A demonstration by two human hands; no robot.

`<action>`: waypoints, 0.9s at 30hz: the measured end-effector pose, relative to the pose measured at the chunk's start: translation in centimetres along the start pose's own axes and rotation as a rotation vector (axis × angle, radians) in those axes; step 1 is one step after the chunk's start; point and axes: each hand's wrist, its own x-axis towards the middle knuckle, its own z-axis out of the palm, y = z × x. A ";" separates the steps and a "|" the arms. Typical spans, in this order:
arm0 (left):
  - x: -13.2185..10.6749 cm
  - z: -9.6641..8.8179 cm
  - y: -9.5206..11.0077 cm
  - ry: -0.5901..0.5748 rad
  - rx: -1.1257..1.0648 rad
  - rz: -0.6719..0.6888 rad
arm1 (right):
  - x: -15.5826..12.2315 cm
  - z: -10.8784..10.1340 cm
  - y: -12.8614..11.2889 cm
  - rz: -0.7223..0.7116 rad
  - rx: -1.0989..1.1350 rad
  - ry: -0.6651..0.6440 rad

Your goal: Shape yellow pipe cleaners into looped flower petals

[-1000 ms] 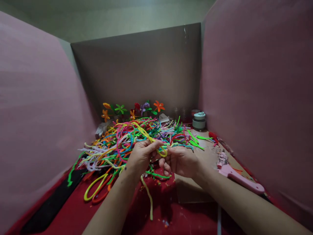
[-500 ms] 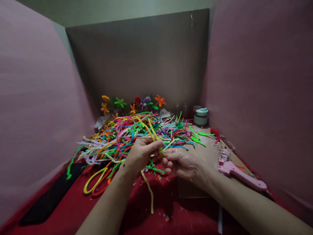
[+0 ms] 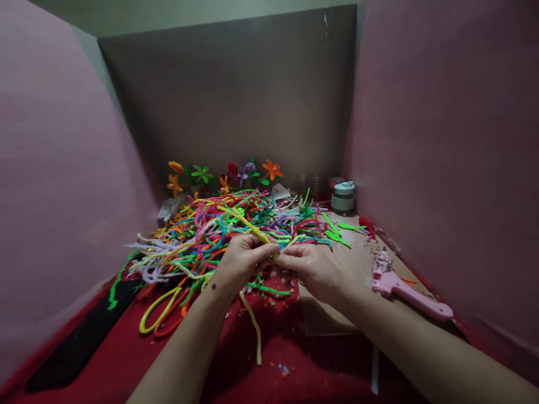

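Observation:
My left hand [image 3: 242, 261] and my right hand [image 3: 309, 269] meet fingertip to fingertip over the red cloth, both pinched on a yellow pipe cleaner [image 3: 246, 221]. Its upper part slants up and left over the pile; a lower tail [image 3: 252, 322] hangs down to the cloth. Just behind the hands lies a big tangled heap of coloured pipe cleaners [image 3: 210, 235].
Finished pipe-cleaner flowers [image 3: 227, 174] stand at the back. A small lidded jar [image 3: 343, 197] sits back right, a pink glue gun [image 3: 404, 289] lies at the right on cardboard [image 3: 332, 317]. Pink walls close in left and right, a grey board behind.
The loop that the yellow pipe cleaner formed between my hands has been drawn tight and is gone. My right fingers have moved up to meet the left fingertips. The view has tilted slightly.

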 end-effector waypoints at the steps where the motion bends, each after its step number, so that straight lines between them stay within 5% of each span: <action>1: 0.0 0.1 0.0 0.009 0.010 0.002 | 0.0 0.0 -0.1 0.006 -0.030 0.001; 10: -0.2 1.0 -0.6 0.359 0.344 0.137 | -0.5 0.6 -0.2 0.140 -0.222 0.177; 20: -0.2 1.1 -0.3 0.226 0.130 -0.063 | -0.5 0.8 -0.7 0.145 -0.450 0.218; 27: 0.0 0.6 -0.6 0.179 0.067 -0.087 | 0.0 -0.1 -0.1 0.052 -0.135 0.069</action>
